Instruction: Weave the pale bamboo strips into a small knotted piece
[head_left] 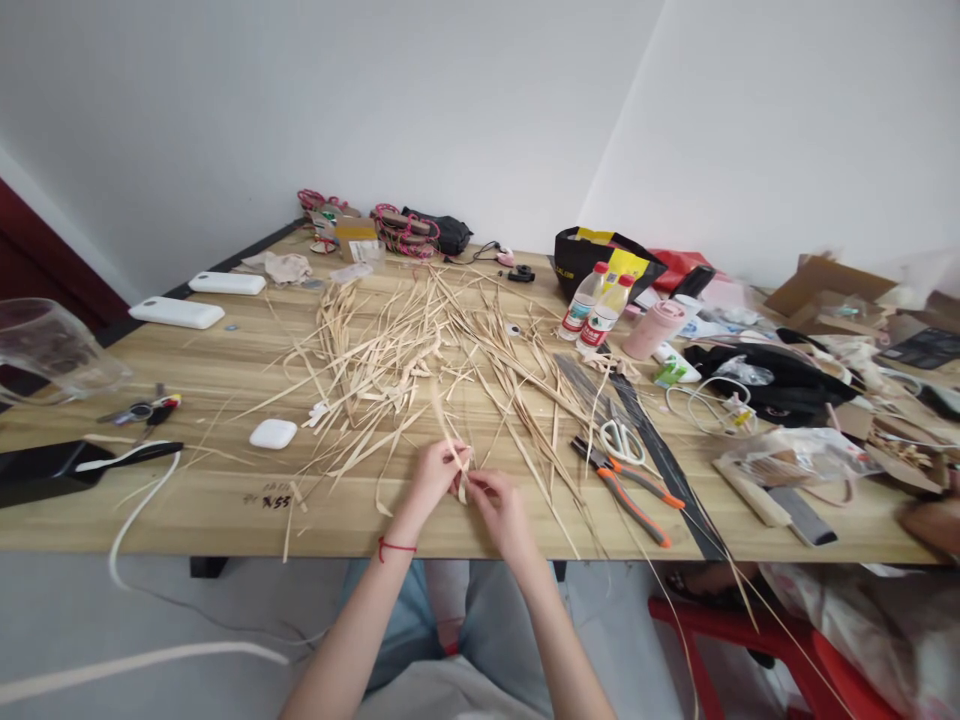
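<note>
Straw-coloured flat strips of dried leaf (420, 370) lie fanned in a loose heap across the middle of the pale wooden tabletop (225, 370), well within reach of the seated person, so a fresh strip can be drawn out without standing. In the head view, the left hand (433, 478) and the right hand (495, 503) meet just at the near edge of the tabletop, almost touching each other. Both are pinched shut on the same short piece of folded straw strip (459, 470), the fingers of each hand gripping it from its own side, seemingly so the fold stays tight while it is worked. A thin red cord bracelet (395, 547) circles the left wrist. Just right of the hands lie orange-handled pliers (630, 492) and white-handled scissors (621, 441), close by the right hand, beside a long dark strip (660, 450). A small white rounded case (273, 433) sits to the left of the heap, and 2 flat white power banks (177, 312) rest farther back on that side. Behind the heap stand 2 clear plastic bottles with red caps (594, 304) and a pink cup (654, 330), kept apart from the straw. At the far right edge another person's hand (932, 524) rests on the tabletop.
</note>
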